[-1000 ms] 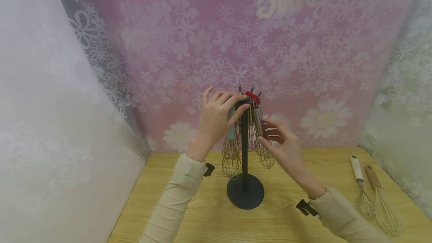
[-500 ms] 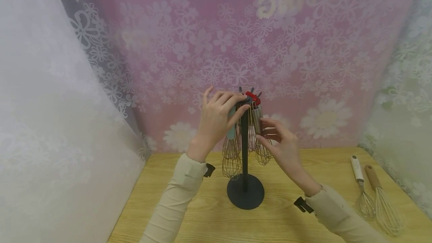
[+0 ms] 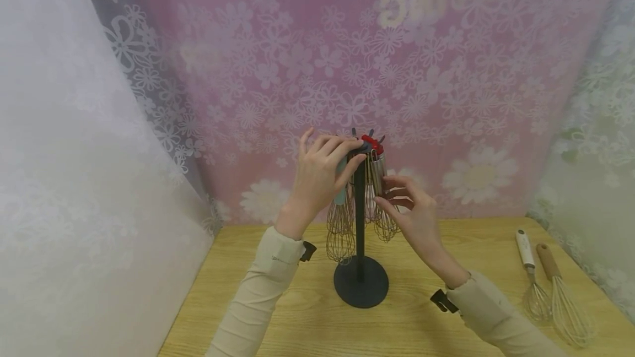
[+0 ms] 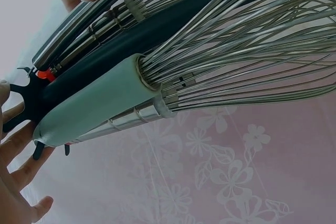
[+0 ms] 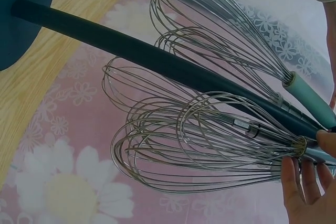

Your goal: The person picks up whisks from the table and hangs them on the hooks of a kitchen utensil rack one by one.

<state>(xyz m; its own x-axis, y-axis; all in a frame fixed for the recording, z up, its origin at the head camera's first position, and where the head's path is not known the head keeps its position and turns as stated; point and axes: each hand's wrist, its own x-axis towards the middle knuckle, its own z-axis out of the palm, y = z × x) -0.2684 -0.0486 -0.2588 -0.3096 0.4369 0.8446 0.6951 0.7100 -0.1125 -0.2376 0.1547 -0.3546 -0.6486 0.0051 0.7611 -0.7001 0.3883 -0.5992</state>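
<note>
A black stand [image 3: 361,291] with a round base and hooks on top bears several hanging wire whisks. My left hand [image 3: 315,175] holds the stand's top, thumb and index finger at the hook plate and the other fingers spread behind it. Just under that hand hangs a whisk with a mint-green handle [image 4: 100,95]. On the stand's right side, my right hand [image 3: 416,211] pinches the shiny metal handle [image 3: 378,172] of a whisk between thumb and fingers. Red pieces [image 3: 373,145] show at the top of this side. Wire loops [image 5: 157,129] overlap, so the separate whisks there are hard to tell apart.
Two whisks lie on the wooden table [image 3: 297,313] at the right, one with a white handle [image 3: 525,249], one with a brown handle [image 3: 548,262]. Behind the table hangs a pink flowered curtain [image 3: 278,70]. A pale sheet [image 3: 89,180] closes off the left side.
My right hand has moved slightly left with the metal whisk handle, which now hangs more upright and closer to the post. The left hand and the stand have stayed in place.
</note>
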